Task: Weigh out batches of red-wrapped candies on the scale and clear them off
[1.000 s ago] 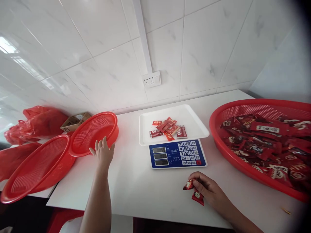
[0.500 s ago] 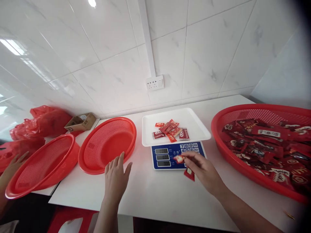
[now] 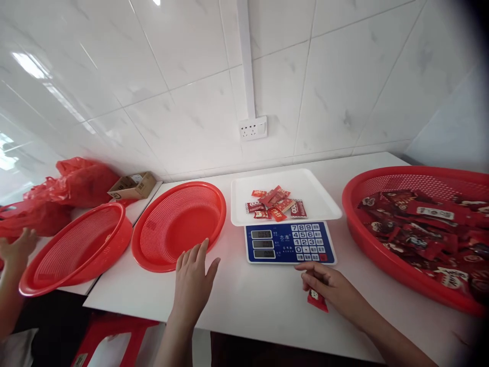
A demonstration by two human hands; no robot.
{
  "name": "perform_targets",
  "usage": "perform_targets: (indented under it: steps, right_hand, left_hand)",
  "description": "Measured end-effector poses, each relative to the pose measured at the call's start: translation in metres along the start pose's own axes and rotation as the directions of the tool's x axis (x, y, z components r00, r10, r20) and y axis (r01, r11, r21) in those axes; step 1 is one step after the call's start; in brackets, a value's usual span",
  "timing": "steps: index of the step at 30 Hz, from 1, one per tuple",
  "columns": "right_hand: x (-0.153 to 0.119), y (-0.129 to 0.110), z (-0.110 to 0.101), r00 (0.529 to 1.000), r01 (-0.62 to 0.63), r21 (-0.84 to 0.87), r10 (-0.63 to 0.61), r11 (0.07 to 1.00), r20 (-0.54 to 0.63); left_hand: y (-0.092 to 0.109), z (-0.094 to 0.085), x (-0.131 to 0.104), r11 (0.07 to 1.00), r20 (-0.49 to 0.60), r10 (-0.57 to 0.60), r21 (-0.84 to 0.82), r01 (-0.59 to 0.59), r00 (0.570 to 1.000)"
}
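My right hand [image 3: 324,280] is closed on a small red snack packet [image 3: 318,299], which hangs below my fingers just in front of the scale. The blue-fronted weighing scale [image 3: 291,243] has lit number displays and a keypad. On its white tray [image 3: 321,196] lies a loose pile of red and orange snack packets [image 3: 275,196]. My left hand [image 3: 194,283] lies with fingers stretched at the near rim of a red perforated basket [image 3: 142,250]; I cannot tell whether it touches. A large red basket [image 3: 349,224] full of similar packets stands on the right.
Another red basket [image 3: 122,255] stands tilted at the left, near another person's hand [image 3: 16,250]. Behind are red plastic bags [image 3: 87,181] and an open cardboard box [image 3: 133,186]. A socket [image 3: 253,128] is on the tiled wall. Below the table edge is a red stool [image 3: 133,331].
My right hand has pulled back from over the keypad toward me. The light-red packet has left its fingertips, and another packet now lies at the pile's front left. The view has shifted slightly.
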State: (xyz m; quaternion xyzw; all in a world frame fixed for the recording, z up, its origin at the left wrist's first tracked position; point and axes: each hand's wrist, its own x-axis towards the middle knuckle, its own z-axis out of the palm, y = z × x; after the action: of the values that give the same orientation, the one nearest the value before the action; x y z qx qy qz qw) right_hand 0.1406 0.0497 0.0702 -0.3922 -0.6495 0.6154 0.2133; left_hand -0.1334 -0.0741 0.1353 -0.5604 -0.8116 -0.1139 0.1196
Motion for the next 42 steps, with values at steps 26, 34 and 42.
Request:
perform_targets:
  steps: [26, 34, 42]
  right_hand:
    - [-0.011, 0.030, 0.011, 0.999, 0.000, -0.189, -0.006, 0.982, -0.034]
    - [-0.010, 0.028, 0.011, 1.000, 0.004, -0.173, -0.008, 0.985, -0.021]
    - [-0.011, 0.027, 0.010, 0.999, 0.022, -0.213, -0.031, 0.977, -0.042]
  left_hand:
    - [0.010, -0.004, 0.025, 0.995, 0.131, -0.096, -0.007, 0.097, 0.987]
    - [0.017, 0.005, 0.021, 0.995, 0.005, -0.008, -0.097, 0.008, 1.000]
    - [0.066, 0.015, 0.000, 0.767, -0.044, 0.225, -0.609, -0.205, 0.973]
